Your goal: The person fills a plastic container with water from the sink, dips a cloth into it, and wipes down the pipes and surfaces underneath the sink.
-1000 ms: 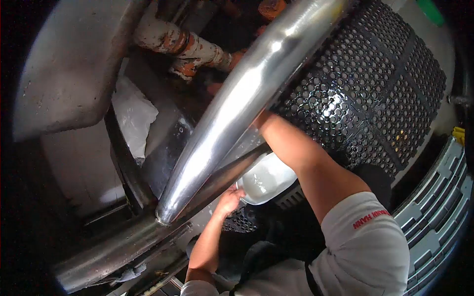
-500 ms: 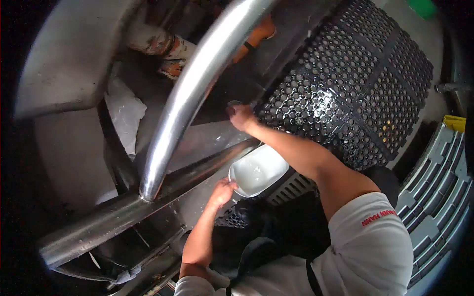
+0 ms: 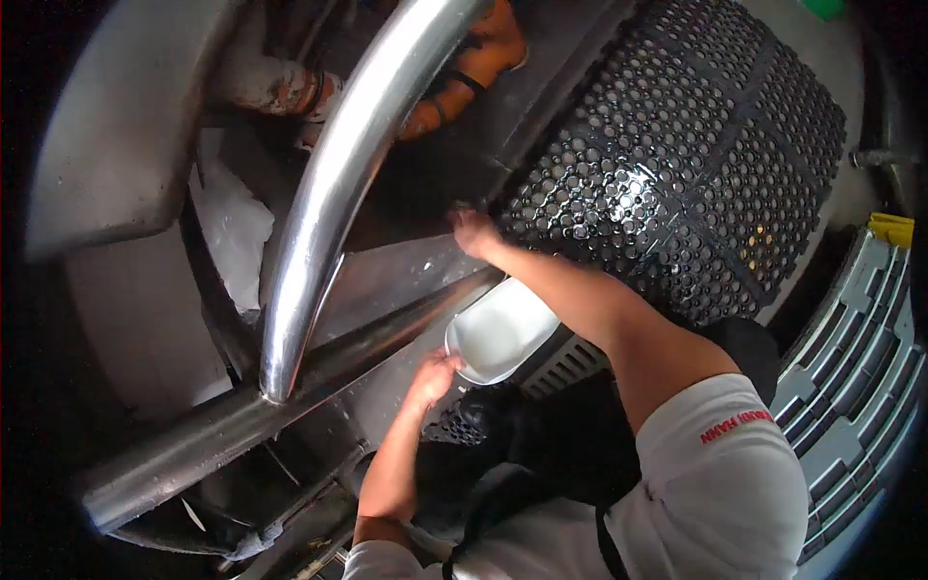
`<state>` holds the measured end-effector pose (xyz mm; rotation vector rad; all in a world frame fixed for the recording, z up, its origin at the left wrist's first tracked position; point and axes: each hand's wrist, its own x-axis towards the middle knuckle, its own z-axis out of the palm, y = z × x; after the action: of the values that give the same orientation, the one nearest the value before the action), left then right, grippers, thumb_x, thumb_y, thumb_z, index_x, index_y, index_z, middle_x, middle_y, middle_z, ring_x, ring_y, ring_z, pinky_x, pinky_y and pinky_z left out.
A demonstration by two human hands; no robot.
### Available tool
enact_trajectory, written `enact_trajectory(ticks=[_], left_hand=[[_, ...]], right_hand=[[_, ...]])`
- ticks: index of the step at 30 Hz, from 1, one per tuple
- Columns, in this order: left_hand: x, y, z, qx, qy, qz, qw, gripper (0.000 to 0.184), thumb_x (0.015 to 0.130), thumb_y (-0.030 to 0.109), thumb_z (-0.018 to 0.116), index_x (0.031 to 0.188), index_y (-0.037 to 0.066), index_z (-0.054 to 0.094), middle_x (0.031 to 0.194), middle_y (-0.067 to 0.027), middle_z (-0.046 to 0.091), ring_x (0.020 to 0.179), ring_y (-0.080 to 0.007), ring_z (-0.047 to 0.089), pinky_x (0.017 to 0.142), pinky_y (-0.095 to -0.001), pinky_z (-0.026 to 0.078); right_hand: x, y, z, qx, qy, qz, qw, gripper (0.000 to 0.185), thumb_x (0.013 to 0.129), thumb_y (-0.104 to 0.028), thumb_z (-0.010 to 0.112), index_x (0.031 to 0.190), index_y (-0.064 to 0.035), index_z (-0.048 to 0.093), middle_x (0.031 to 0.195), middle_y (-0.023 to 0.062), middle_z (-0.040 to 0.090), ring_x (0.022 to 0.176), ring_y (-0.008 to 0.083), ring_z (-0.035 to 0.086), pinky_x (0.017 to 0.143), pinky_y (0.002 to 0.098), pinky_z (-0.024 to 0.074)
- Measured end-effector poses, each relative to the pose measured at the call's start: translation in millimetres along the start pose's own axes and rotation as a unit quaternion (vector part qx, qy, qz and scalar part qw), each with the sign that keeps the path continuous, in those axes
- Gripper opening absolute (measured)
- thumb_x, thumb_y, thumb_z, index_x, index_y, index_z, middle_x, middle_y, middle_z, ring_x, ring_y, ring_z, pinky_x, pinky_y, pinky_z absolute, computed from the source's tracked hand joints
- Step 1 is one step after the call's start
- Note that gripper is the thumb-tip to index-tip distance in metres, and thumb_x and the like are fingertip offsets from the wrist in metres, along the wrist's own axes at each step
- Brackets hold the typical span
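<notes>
A white rectangular tub (image 3: pixel 488 373) with rounded corners is tilted so that its inside faces me. My left hand (image 3: pixel 436 377) is closed on its near left rim. Beyond the tub, my right hand (image 3: pixel 475 233) is held out over the dark floor beside a black rubber mat (image 3: pixel 677 145). Its fingers are curled and slightly blurred, with something small and dark at their tips that I cannot make out. My right forearm passes over the tub's far right corner and hides it.
A bent metal tube (image 3: pixel 333 184) rises from a horizontal metal bar (image 3: pixel 184 464) on the left. Orange pipe (image 3: pixel 474 82) runs behind it. Grey slatted plastic panels (image 3: pixel 851 387) stand at the right, with a yellow piece (image 3: pixel 890 229) at their top. The rubber mat is wet and shiny.
The view has shifted slightly, so the metal tube sits further left. My right hand stays out in nearly the same place, now more blurred. The tub remains in my left hand.
</notes>
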<state>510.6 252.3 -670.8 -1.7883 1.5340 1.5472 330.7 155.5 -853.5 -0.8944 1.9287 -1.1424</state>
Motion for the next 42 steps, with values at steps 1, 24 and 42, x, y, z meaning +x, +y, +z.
enact_trajectory(ticks=[1,24,42], left_hand=[[4,-5,-2,0.009,-0.001,-0.002,1.0,0.026,0.072,0.009,0.053,0.094,-0.002,0.063,0.083,-0.004,0.062,0.076,-0.0151,0.052,0.075,-0.0286,0.042],[14,-57,-27,-0.005,0.005,0.0,1.0,0.024,0.073,0.01,0.054,0.093,0.001,0.064,0.082,-0.0029,0.064,0.075,-0.0143,0.054,0.074,-0.0285,0.043],[31,-36,-7,0.07,-0.039,0.061,0.995,0.031,0.074,0.012,0.055,0.101,0.0,0.064,0.091,-0.0113,0.067,0.086,-0.0194,0.059,0.083,-0.0329,0.045]], right_hand=[[3,-1,5,0.007,0.018,-0.031,0.999,0.026,0.088,-0.01,0.046,0.108,-0.0089,0.061,0.104,0.0197,0.062,0.098,0.0344,0.059,0.085,0.0394,0.0469],[35,31,1,-0.118,0.0,-0.239,0.964,0.022,0.079,-0.015,0.048,0.086,-0.0048,0.066,0.09,0.0205,0.065,0.081,0.0367,0.064,0.073,0.0451,0.0503],[-17,-141,-79,0.276,-0.123,-0.387,0.871,0.035,0.09,-0.018,0.052,0.123,-0.0079,0.052,0.116,0.0203,0.057,0.101,0.0373,0.057,0.084,0.0393,0.0459]])
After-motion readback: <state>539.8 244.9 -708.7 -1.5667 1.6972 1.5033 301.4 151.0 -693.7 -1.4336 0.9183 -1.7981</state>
